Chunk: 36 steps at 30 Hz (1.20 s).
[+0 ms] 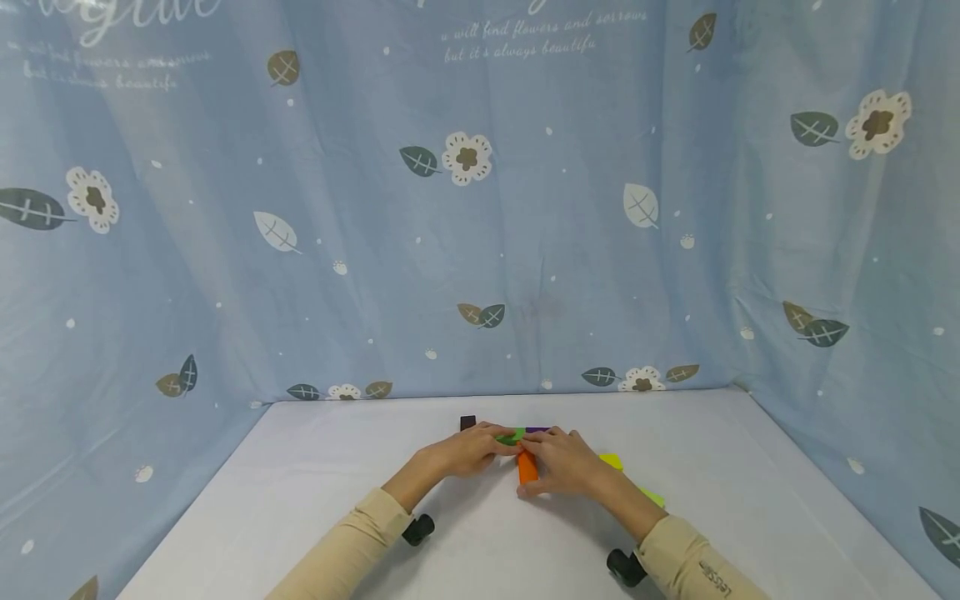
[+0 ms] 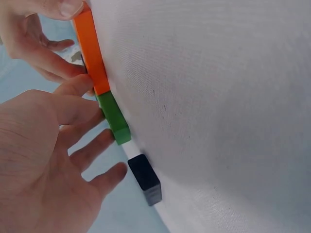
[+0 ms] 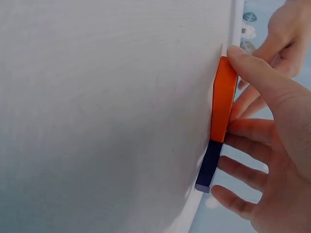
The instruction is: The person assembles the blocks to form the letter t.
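Observation:
An orange block (image 1: 528,468) lies with its long side toward me, its far end meeting a green block (image 1: 512,436) and a purple block (image 1: 537,429). My right hand (image 1: 566,462) pinches the orange block lengthwise, thumb (image 3: 238,52) on its near end and fingertips by its far end. Those other right fingers spread along the purple block (image 3: 209,162). With fairly straight fingers, my left hand (image 1: 472,450) touches the green block (image 2: 114,118) near where it meets the orange one (image 2: 91,51). A black block (image 2: 145,175) sits just past the left little finger.
Right of my right hand, a yellow block (image 1: 611,461) and a yellow-green block (image 1: 652,497) are partly hidden by the forearm. White cloth (image 1: 315,467) covers the table. A blue patterned curtain (image 1: 525,250) hangs along its back and sides.

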Each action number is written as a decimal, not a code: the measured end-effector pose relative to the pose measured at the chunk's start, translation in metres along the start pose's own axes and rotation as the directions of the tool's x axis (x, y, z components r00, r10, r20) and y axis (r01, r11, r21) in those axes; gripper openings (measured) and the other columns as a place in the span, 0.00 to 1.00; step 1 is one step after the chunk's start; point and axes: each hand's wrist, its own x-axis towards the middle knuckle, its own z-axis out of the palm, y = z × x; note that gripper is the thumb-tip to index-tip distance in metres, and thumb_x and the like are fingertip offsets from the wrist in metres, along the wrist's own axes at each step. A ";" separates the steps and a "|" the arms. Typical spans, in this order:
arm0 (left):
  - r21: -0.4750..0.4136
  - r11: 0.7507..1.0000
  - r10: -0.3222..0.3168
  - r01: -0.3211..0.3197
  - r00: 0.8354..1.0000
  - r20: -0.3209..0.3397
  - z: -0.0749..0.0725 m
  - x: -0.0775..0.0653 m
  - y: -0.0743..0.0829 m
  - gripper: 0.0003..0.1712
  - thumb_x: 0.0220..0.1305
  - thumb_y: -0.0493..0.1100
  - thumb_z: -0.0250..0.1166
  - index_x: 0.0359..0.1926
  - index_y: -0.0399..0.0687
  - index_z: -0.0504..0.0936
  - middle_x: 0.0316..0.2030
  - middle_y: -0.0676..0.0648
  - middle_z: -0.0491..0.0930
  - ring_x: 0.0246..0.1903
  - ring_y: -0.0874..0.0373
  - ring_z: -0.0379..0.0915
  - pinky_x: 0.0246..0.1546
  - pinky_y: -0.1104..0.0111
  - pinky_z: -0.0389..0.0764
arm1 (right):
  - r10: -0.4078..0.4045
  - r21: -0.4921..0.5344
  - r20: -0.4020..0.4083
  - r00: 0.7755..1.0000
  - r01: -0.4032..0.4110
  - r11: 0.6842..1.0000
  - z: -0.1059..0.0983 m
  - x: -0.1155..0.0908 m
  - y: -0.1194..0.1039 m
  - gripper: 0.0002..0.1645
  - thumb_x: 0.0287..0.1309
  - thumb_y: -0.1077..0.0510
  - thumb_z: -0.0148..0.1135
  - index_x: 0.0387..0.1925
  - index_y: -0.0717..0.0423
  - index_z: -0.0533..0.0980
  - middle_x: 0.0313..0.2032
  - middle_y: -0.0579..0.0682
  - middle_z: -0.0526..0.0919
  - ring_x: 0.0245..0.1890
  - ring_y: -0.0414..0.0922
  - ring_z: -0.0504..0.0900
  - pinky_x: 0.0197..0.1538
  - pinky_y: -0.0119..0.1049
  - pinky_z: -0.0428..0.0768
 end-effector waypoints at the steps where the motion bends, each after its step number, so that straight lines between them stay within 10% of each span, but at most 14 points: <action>1: 0.004 1.000 0.000 0.000 1.000 0.001 0.000 0.000 0.000 0.24 0.72 0.34 0.54 0.64 0.58 0.76 0.69 0.46 0.69 0.65 0.48 0.68 0.67 0.57 0.70 | 0.000 0.002 0.000 1.000 0.000 1.000 0.000 0.000 0.000 0.49 0.46 0.28 0.69 0.62 0.54 0.75 0.63 0.51 0.77 0.61 0.58 0.73 0.58 0.66 0.71; 25: -0.112 0.993 0.016 -0.027 0.995 -0.098 0.006 0.000 -0.015 0.22 0.72 0.33 0.53 0.64 0.45 0.76 0.65 0.41 0.74 0.63 0.48 0.72 0.66 0.55 0.71 | -0.046 -0.054 -0.008 0.999 0.045 0.998 -0.001 0.003 0.000 0.48 0.45 0.29 0.70 0.59 0.58 0.78 0.60 0.53 0.79 0.54 0.54 0.77 0.56 0.51 0.79; 36: -0.191 0.976 -0.140 0.109 0.978 -0.156 -0.001 -0.018 -0.045 0.28 0.67 0.41 0.63 0.66 0.37 0.72 0.66 0.38 0.71 0.66 0.43 0.67 0.65 0.51 0.71 | -0.006 -0.083 -0.002 1.000 0.005 0.997 0.000 0.006 -0.001 0.47 0.45 0.28 0.70 0.58 0.56 0.79 0.60 0.51 0.79 0.56 0.52 0.76 0.58 0.49 0.79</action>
